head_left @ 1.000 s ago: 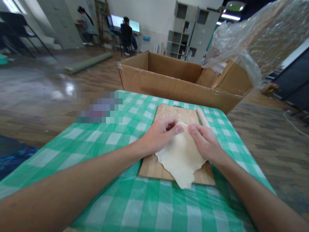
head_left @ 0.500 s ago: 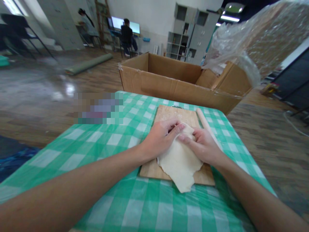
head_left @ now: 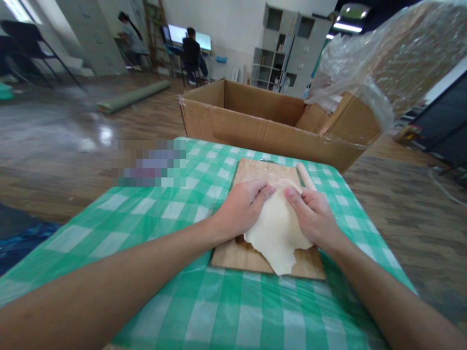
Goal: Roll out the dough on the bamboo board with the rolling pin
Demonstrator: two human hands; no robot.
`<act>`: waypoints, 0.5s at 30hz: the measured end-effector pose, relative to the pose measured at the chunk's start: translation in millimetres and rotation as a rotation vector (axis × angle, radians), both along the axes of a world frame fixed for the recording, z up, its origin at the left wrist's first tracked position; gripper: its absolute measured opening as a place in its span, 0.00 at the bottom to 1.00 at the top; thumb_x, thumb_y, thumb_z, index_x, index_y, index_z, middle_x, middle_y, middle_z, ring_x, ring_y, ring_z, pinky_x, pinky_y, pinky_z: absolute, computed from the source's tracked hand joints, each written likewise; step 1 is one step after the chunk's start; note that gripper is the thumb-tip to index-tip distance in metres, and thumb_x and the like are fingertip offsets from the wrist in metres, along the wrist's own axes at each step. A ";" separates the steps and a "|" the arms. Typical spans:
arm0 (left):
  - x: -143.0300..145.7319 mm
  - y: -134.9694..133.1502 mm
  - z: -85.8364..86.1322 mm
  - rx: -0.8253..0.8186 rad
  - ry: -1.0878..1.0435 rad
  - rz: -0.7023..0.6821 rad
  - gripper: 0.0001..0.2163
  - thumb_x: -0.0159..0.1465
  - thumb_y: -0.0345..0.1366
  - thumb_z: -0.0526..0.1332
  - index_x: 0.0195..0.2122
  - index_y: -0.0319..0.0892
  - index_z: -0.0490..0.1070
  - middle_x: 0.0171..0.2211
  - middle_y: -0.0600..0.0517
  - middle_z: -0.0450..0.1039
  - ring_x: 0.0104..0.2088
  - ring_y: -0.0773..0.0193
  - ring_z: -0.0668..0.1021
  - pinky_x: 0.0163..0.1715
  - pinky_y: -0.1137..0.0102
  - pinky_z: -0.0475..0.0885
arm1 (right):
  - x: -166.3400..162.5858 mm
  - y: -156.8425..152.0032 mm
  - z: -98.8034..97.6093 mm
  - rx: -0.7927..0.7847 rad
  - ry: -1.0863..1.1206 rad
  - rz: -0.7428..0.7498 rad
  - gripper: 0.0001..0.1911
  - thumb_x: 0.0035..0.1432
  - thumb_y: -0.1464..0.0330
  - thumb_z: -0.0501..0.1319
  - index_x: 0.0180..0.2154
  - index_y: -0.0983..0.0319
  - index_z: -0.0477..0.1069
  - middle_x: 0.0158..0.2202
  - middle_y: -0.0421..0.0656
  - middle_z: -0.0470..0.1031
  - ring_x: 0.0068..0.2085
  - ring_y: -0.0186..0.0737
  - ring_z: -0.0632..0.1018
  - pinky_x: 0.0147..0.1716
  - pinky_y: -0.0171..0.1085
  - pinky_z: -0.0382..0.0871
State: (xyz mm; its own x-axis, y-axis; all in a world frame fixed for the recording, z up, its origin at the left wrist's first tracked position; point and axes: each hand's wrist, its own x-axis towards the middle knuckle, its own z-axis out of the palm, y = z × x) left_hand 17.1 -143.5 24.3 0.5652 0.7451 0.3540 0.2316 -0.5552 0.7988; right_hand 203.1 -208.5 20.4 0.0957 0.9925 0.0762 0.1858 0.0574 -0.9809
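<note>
A thin, pale sheet of dough [head_left: 279, 228] with a ragged edge hangs between my hands over a wooden cutting board [head_left: 251, 255]. My left hand [head_left: 244, 204] pinches its upper left edge between thumb and fingers. On the other side, my right hand [head_left: 315, 214] grips the upper right edge, thumb on top. The dough's lower tip reaches close to the board's near edge. Beside the board on the right lies a wooden rolling pin [head_left: 305, 176], partly hidden behind my right hand.
A green-and-white checked cloth [head_left: 175, 301] covers the table. Just beyond it stands a large open cardboard box [head_left: 262, 124], with plastic-wrapped material [head_left: 412, 58] at its right. Two people sit at the back, one before monitors [head_left: 200, 40]. A rolled mat [head_left: 134, 97] lies on the floor.
My right hand has shifted right, away from my left hand, and the dough between them is spread wider. Its lower tip has moved up and slightly right.
</note>
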 end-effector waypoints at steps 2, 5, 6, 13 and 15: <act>-0.3 0.1 -0.8 0.007 -0.001 -0.020 0.18 0.76 0.43 0.51 0.31 0.42 0.69 0.30 0.53 0.75 0.33 0.63 0.76 0.32 0.68 0.67 | 0.1 -0.5 0.9 -0.054 0.070 0.057 0.24 0.61 0.47 0.68 0.31 0.61 0.75 0.24 0.40 0.76 0.22 0.34 0.72 0.18 0.31 0.63; -0.6 -0.7 -2.0 0.055 0.024 -0.061 0.18 0.77 0.43 0.49 0.34 0.42 0.72 0.33 0.51 0.78 0.36 0.62 0.78 0.35 0.67 0.69 | -0.9 -1.6 2.1 -0.109 0.106 0.159 0.21 0.56 0.51 0.74 0.40 0.61 0.79 0.32 0.43 0.82 0.28 0.38 0.79 0.24 0.33 0.72; -0.9 -1.2 -2.1 0.075 0.039 -0.068 0.18 0.77 0.43 0.49 0.35 0.42 0.72 0.33 0.51 0.78 0.36 0.61 0.78 0.36 0.67 0.69 | -1.3 -2.0 2.3 -0.119 0.101 0.175 0.21 0.55 0.52 0.75 0.41 0.61 0.80 0.34 0.43 0.83 0.30 0.39 0.80 0.26 0.33 0.73; -3.1 -1.1 -0.8 0.129 0.089 -0.021 0.18 0.76 0.44 0.50 0.33 0.43 0.71 0.31 0.52 0.77 0.33 0.62 0.79 0.34 0.67 0.69 | -1.2 -6.3 3.0 -0.177 0.155 0.198 0.16 0.60 0.55 0.72 0.40 0.61 0.80 0.34 0.44 0.83 0.30 0.38 0.80 0.26 0.33 0.72; -2.5 -0.1 -1.5 0.111 0.089 -0.035 0.19 0.77 0.45 0.49 0.34 0.44 0.72 0.33 0.52 0.78 0.36 0.61 0.80 0.37 0.66 0.71 | -2.3 -7.1 3.7 -0.170 0.196 0.191 0.16 0.60 0.55 0.72 0.42 0.60 0.80 0.36 0.44 0.83 0.31 0.38 0.81 0.28 0.33 0.74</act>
State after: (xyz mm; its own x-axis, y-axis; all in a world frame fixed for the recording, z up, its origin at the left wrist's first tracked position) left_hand 14.6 -143.6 22.7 0.6229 0.6836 0.3802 0.2780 -0.6478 0.7093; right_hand 200.8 -215.6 24.1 -0.0972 0.9908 -0.0941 -0.0060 -0.0951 -0.9955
